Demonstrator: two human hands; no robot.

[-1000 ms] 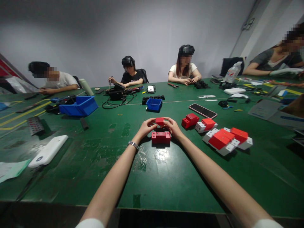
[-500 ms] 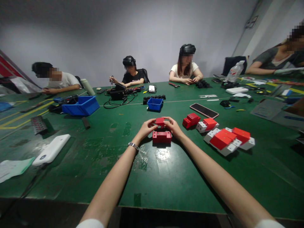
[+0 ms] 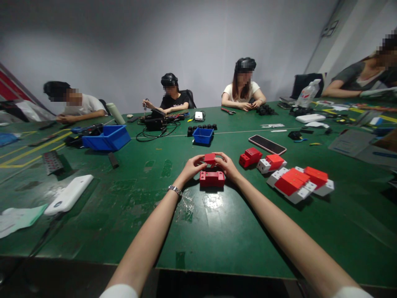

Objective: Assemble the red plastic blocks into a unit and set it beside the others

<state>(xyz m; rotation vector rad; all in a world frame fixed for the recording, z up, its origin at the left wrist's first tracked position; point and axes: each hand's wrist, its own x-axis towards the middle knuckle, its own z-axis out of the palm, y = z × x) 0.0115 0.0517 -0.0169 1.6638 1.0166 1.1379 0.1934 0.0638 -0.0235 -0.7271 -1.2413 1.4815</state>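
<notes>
Between my left hand (image 3: pixel 192 169) and my right hand (image 3: pixel 227 166) is a small red block-shaped module (image 3: pixel 210 158), gripped from both sides by the fingertips. It is held just above and behind a red plastic base (image 3: pixel 212 179) with a recessed middle and raised ends, which rests on the green table. Whether the module touches the base I cannot tell. To the right of my right hand lies another red unit (image 3: pixel 249 157). Beyond it are a red-and-white module (image 3: pixel 271 163) and a larger group of red-and-white modules (image 3: pixel 293 184).
A pink-edged phone (image 3: pixel 267 144) lies behind the modules. A small blue bin (image 3: pixel 202 135) stands ahead, a larger blue bin (image 3: pixel 107 138) to the left. At left lies a white power bank (image 3: pixel 68 194) with a cable. Several people sit around the green table (image 3: pixel 211 236).
The whole view has shifted very slightly. Both hands keep their hold on the red module above the base, with hardly any movement.
</notes>
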